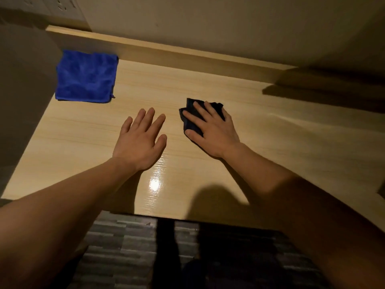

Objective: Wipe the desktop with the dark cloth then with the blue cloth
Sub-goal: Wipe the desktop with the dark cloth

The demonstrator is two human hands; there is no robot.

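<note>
A dark cloth point(188, 119) lies bunched on the light wooden desktop point(270, 147), right of centre. My right hand point(210, 128) presses flat on top of it, fingers spread over the fabric, so most of the cloth is hidden. My left hand point(139, 140) rests open on the bare wood just left of it, palm down, holding nothing. A blue cloth point(85, 77) lies folded flat at the desk's far left corner, apart from both hands.
A raised wooden ledge point(187, 53) runs along the back of the desk against the wall. A grey rounded object point(23, 84) stands at the left edge. Dark shadow covers the far right corner. Patterned floor point(120, 247) shows below the front edge.
</note>
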